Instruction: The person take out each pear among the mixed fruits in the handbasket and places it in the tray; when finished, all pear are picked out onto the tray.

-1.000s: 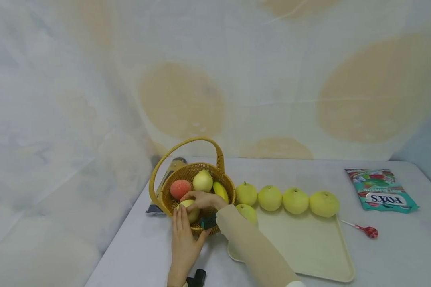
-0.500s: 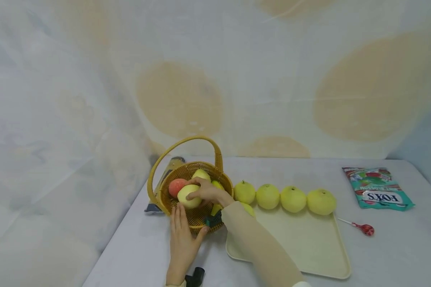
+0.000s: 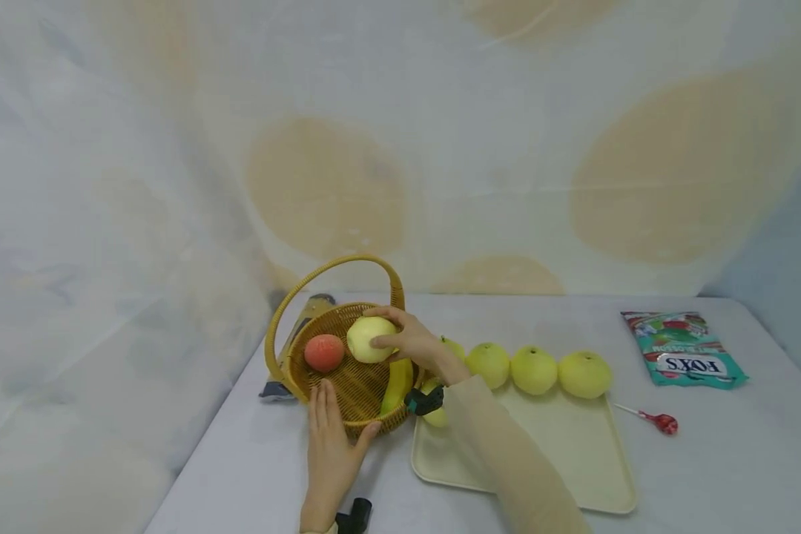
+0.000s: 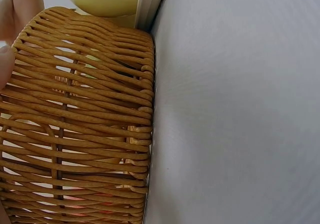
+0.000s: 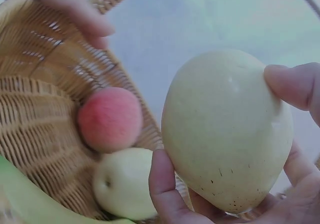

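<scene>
My right hand (image 3: 407, 345) grips a pale yellow, egg-shaped fruit (image 5: 225, 129) over the back right of a wicker basket (image 3: 347, 397). Dark specks mark the fruit's lower end in the right wrist view. Fingers of my left hand (image 3: 334, 452) lie straight against the basket's front rim, thumb spread to the right. Inside the basket are a reddish-pink peach (image 3: 324, 353) at the left and a yellow banana (image 3: 397, 386) at the right. A second pale fruit (image 5: 127, 184) sits beside the peach in the right wrist view; the held one hides it from the head.
To the basket's right, a cream tray (image 3: 554, 460) has several round yellow-green fruits (image 3: 534, 369) along its back and left edges. A red lollipop (image 3: 664, 423) and a green candy bag (image 3: 687, 352) lie farther right. Another bag (image 3: 314, 304) lies behind the basket.
My right hand has lifted the pale fruit from the basket's front and moved it back and right. More of the basket's bottom and the banana now show. My left hand keeps its place at the rim.
</scene>
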The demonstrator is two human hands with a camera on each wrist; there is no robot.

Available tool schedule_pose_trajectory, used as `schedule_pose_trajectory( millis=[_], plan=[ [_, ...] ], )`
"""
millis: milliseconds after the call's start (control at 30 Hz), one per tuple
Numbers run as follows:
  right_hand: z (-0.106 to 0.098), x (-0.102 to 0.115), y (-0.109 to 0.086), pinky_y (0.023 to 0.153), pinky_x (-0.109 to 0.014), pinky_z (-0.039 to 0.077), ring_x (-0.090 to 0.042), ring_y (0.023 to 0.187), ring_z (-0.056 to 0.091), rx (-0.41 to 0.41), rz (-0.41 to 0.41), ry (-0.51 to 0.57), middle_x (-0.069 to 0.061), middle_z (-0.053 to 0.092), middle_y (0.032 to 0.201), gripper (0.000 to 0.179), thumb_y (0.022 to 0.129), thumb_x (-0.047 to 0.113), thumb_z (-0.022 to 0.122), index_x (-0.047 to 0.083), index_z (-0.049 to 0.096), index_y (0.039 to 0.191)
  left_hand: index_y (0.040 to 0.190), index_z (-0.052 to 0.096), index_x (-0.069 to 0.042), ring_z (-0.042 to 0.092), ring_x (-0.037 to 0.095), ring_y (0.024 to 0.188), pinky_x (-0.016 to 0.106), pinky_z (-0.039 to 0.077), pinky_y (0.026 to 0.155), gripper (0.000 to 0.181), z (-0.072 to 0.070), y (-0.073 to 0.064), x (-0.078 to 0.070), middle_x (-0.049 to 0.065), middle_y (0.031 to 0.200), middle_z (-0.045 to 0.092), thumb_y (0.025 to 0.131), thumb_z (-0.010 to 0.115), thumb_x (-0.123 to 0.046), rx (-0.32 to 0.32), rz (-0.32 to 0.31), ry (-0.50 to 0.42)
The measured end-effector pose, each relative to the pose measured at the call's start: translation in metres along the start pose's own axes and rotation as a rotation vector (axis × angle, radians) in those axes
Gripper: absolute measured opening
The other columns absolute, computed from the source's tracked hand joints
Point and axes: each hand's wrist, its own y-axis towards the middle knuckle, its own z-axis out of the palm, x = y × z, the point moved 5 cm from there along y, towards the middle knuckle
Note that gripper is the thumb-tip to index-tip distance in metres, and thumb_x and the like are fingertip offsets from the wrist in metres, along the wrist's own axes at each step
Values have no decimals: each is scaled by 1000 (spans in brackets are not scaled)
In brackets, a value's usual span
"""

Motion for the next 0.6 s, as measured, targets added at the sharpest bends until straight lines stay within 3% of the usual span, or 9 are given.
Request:
schedule_pose_trajectory(
  millis=[200, 600],
  plan=[
    [-18, 10, -14, 69, -31, 56, -22, 98, 58, -13, -57, 17, -15, 35, 150, 57, 92, 4, 63, 10, 43, 145, 153, 12, 4, 13, 44, 147, 61, 24, 113, 107, -1, 0, 0, 29, 157, 21, 82, 72, -49, 11, -11, -2],
    [-55, 11, -64, 79, -37, 57, -22, 107, 57, -85, -128, 45, -20, 37, 147, 61, 90, 4, 62, 6, 37, 147, 153, 12, 5, 13, 44, 147, 61, 23, 114, 106, 0, 0, 1, 29, 157, 20, 83, 72, -47, 9, -6, -7]
  ],
)
